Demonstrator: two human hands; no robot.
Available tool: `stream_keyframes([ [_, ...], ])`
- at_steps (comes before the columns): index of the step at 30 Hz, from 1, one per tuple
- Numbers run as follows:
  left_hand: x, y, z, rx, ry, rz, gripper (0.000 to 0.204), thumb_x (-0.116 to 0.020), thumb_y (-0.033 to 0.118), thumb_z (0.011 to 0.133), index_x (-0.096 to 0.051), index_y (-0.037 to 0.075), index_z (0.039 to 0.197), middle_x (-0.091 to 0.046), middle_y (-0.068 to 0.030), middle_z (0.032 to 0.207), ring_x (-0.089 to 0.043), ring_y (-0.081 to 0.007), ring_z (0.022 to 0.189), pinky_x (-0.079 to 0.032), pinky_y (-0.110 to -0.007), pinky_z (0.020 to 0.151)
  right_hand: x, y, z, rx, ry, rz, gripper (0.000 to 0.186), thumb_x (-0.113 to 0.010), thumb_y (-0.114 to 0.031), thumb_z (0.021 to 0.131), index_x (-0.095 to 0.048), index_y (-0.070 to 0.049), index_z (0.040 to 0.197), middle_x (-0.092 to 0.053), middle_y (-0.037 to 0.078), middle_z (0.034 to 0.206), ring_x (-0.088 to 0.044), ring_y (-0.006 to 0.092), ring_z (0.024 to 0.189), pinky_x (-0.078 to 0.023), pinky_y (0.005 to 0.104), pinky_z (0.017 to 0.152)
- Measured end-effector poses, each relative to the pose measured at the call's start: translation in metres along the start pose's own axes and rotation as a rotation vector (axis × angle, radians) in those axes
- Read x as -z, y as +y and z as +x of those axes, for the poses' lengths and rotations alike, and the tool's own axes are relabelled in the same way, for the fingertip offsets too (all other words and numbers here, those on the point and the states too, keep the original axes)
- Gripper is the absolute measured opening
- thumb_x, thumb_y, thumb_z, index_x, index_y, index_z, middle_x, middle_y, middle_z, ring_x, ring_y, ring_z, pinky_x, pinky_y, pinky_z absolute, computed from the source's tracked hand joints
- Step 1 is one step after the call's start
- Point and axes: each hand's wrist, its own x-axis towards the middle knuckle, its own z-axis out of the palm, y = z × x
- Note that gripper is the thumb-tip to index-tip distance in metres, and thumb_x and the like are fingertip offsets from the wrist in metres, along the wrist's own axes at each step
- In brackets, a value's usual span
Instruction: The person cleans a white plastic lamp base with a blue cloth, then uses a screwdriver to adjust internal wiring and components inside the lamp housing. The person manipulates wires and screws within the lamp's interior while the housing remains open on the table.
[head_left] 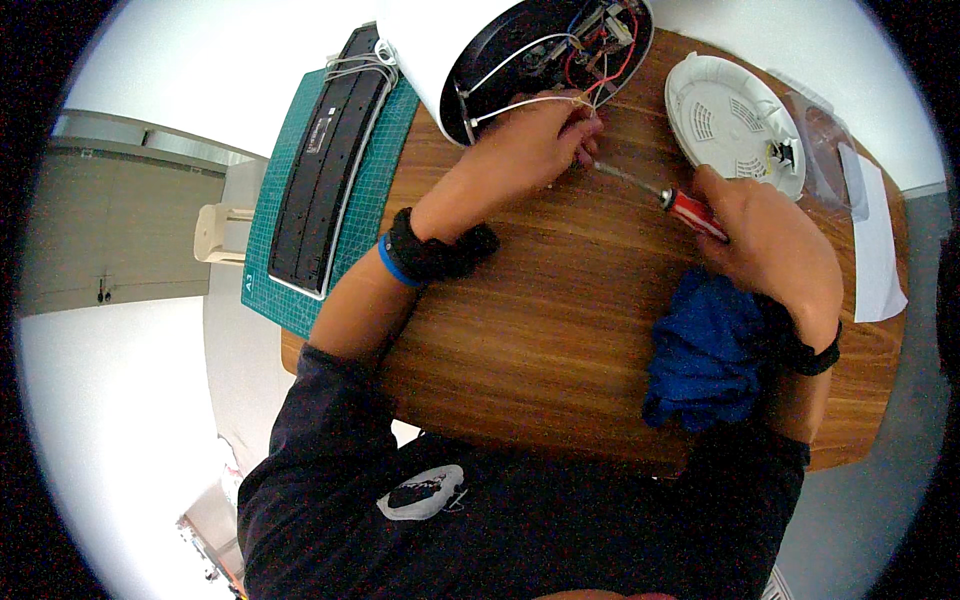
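At the top centre a white cylindrical appliance lies on its side, its black open end showing boards and red, blue and white wires. My left hand is closed at that end's lower rim, fingers pinched where thin wires come down; exactly what they grip is partly hidden. My right hand grips a red-handled screwdriver, its shaft pointing left toward my left fingertips. Just beyond my right hand sits a round white vented cover. A crumpled blue cloth lies below that hand.
On the left of the wooden table are a green cutting mat and a long black panel with a coiled grey cable. A clear plastic piece and white paper lie at the right. A grey cabinet stands beyond the left edge.
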Motion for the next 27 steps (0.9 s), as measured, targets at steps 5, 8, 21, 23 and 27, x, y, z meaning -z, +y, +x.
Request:
stream_keyframes([
  [5,0.004,0.005,0.002,0.035,-0.025,0.045,0.028,-0.059,0.026,0.109,-0.071,0.000,0.111,-0.075,-0.0135,0.097,-0.075,-0.0246,0.088,-0.058,-0.039,0.082,-0.013,0.011,-0.008,0.134,0.165,-0.041,0.053,-0.077,-0.008,0.083,-0.058,-0.001,0.132,-0.072,0.024,0.105,-0.068,0.0456,0.104,-0.056,0.0517,0.088],
  [8,0.003,0.009,0.000,0.017,-0.010,0.034,0.029,-0.060,0.026,0.109,-0.073,0.001,0.112,-0.076,-0.0133,0.097,-0.075,-0.0247,0.088,-0.058,-0.039,0.083,-0.012,-0.001,0.006,0.051,-0.040,-0.078,0.061,-0.079,-0.006,0.080,-0.057,-0.001,0.137,-0.071,0.023,0.109,-0.067,0.0457,0.106,-0.056,0.0514,0.090],
  [21,0.003,0.011,0.002,-0.064,-0.018,-0.134,0.023,-0.068,0.016,0.103,-0.077,-0.004,0.108,-0.079,-0.0150,0.095,-0.078,-0.0196,0.083,-0.061,-0.033,0.078,-0.017,-0.009,0.039,0.183,0.357,0.232,0.031,-0.074,-0.016,0.092,-0.066,0.000,0.118,-0.070,0.023,0.110,-0.068,0.0455,0.102,-0.057,0.0505,0.086],
  [23,0.003,0.013,0.000,-0.044,-0.032,-0.173,0.024,-0.068,0.018,0.104,-0.076,-0.002,0.113,-0.079,-0.0133,0.099,-0.078,-0.0185,0.087,-0.062,-0.032,0.080,-0.017,-0.009,0.046,0.178,0.472,0.276,0.032,-0.076,-0.017,0.092,-0.068,-0.001,0.118,-0.071,0.023,0.109,-0.069,0.0453,0.102,-0.057,0.0496,0.086],
  [27,0.006,0.021,-0.002,0.097,-0.107,-0.349,0.027,-0.068,0.023,0.105,-0.073,0.002,0.121,-0.078,-0.0103,0.109,-0.076,-0.0168,0.093,-0.062,-0.031,0.083,-0.015,-0.017,0.046,0.141,0.483,0.345,0.031,-0.079,-0.018,0.091,-0.069,-0.002,0.115,-0.072,0.021,0.109,-0.069,0.0440,0.100,-0.057,0.0474,0.087],
])
